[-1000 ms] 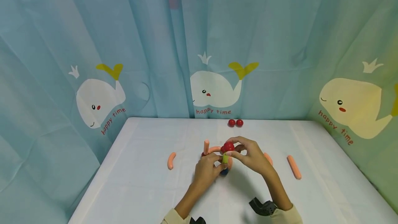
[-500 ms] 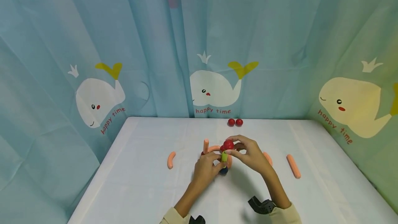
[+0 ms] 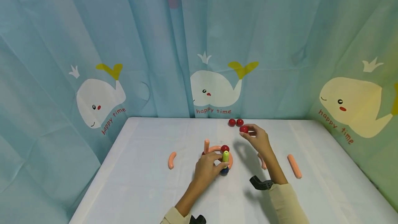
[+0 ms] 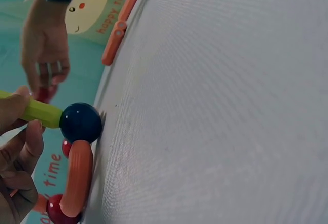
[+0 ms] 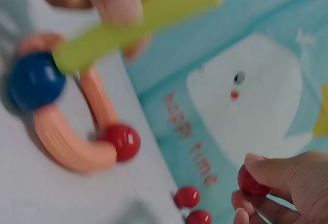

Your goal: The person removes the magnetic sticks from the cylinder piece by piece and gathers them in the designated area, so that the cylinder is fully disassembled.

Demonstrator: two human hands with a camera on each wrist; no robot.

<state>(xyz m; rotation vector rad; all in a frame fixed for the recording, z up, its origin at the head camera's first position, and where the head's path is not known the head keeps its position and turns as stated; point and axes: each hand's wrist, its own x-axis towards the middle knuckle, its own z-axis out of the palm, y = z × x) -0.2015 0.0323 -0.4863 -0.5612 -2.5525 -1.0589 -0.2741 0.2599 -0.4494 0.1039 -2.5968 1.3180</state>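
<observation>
My left hand (image 3: 206,170) pinches a yellow-green rod (image 3: 225,158) between thumb and fingers. The rod's lower end meets a dark blue ball (image 4: 81,123), and its top end is bare. That ball is part of a ring on the table, made of curved orange-pink rods (image 5: 72,144) and red balls (image 5: 122,142). Another orange-pink rod (image 3: 206,146) stands upright on the ring's left side, its base partly hidden by the left hand. Farther back, my right hand (image 3: 260,142) holds a red ball (image 5: 252,181) in its fingertips, raised above the table.
Two loose red balls (image 3: 231,122) sit at the table's back edge, close to the right hand. A curved rod (image 3: 171,160) lies to the left. On the right are a straight rod (image 3: 293,166) and a curved rod (image 3: 263,162), partly behind the right forearm. A whale-print curtain (image 3: 161,61) hangs behind.
My right hand has moved from the yellow-green rod's top toward the back right, taking the red ball with it. The left hand stays in place on the rod.
</observation>
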